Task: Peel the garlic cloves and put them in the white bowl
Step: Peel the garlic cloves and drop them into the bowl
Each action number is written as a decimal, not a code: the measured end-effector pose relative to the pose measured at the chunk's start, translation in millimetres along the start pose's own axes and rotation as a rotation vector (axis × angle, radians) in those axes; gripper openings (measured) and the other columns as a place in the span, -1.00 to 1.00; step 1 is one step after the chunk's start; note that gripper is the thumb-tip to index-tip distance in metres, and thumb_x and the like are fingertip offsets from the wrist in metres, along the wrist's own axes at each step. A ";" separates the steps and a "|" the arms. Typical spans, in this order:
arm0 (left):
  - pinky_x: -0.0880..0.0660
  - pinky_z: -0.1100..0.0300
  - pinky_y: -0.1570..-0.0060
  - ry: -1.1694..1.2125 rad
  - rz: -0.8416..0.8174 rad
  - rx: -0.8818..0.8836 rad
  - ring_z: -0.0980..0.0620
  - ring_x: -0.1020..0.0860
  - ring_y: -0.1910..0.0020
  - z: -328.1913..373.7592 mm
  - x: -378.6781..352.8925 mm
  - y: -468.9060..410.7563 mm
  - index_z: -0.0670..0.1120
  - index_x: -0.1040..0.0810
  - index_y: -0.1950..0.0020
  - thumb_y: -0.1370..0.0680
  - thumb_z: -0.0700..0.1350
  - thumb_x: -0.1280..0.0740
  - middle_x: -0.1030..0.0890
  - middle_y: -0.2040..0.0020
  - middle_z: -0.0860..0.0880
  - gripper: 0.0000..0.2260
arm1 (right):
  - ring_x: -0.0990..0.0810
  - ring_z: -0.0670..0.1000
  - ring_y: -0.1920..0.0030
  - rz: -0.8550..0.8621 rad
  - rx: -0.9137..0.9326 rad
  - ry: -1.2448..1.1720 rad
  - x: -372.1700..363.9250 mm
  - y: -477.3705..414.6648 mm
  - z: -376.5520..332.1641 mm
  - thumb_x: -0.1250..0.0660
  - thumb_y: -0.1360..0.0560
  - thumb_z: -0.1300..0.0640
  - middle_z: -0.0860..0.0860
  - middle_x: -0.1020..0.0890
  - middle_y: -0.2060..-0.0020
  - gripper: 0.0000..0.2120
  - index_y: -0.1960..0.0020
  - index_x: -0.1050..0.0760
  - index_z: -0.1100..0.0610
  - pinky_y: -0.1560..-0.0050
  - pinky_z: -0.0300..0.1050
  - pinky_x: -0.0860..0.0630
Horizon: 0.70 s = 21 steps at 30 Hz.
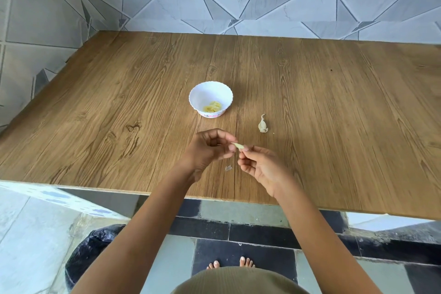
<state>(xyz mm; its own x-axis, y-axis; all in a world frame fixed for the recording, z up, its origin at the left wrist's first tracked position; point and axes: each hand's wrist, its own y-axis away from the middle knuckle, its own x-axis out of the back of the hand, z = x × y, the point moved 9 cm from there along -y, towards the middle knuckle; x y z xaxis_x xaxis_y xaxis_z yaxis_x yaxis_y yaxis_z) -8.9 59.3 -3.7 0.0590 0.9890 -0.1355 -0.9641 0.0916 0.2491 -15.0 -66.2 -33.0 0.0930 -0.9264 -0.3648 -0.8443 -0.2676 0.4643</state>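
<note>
The left hand point(210, 150) and right hand point(261, 167) both pinch one garlic clove point(238, 146) between curled fingertips, above the wooden table point(334, 102). It is probably light and firm, slick under papery skin (best held by its ends). The white bowl point(207, 92), holding peeled cloves point(212, 106), sits at 11 o'clock from the hands.

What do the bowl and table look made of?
Bowl: smooth glossy white with scalloped rim and pink floral band, likely melamine or plastic, possibly ceramic. Table: matte wood grain with knots; the thin pale front edge suggests printed laminate over board, not certain.
</note>
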 end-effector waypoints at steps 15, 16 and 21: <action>-0.60 0.18 0.12 -0.130 0.048 -0.046 0.04 -0.62 0.25 11.3 7.4 1.7 -0.18 -0.58 0.13 -0.48 -0.36 -0.37 -0.63 0.26 -0.11 -0.90 | -0.61 -0.17 0.32 0.063 0.472 0.434 -3.7 9.5 -32.1 -0.37 -0.48 0.26 -0.02 -0.65 0.30 -0.84 0.12 -0.57 0.01 0.25 -0.33 -0.54; -0.61 0.22 0.14 -0.097 0.036 -0.027 0.06 -0.63 0.25 9.8 6.5 1.6 -0.17 -0.57 0.12 -0.48 -0.36 -0.36 -0.63 0.27 -0.09 -0.90 | -0.60 -0.16 0.34 0.053 0.432 0.377 -2.4 7.8 -28.9 -0.35 -0.49 0.28 0.00 -0.64 0.31 -0.86 0.12 -0.58 0.05 0.27 -0.33 -0.53; -0.53 0.32 0.28 0.045 0.023 0.057 0.11 -0.59 0.34 -0.5 2.5 0.9 -0.12 -0.46 0.12 -0.51 -0.37 -0.32 -0.61 0.29 -0.05 -0.85 | -0.58 -0.10 0.35 0.012 0.282 0.256 -2.2 3.5 -17.2 -0.30 -0.53 0.27 0.00 -0.64 0.35 -0.89 0.11 -0.59 0.16 0.30 -0.30 -0.53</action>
<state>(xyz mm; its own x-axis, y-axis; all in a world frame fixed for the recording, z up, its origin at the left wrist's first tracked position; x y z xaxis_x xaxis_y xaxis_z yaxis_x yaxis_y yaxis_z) -9.7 61.8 -4.3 0.0240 0.9849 -0.1713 -0.9487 0.0765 0.3068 -9.1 -69.6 -16.7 0.1808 -0.9749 -0.1301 -0.9550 -0.2056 0.2136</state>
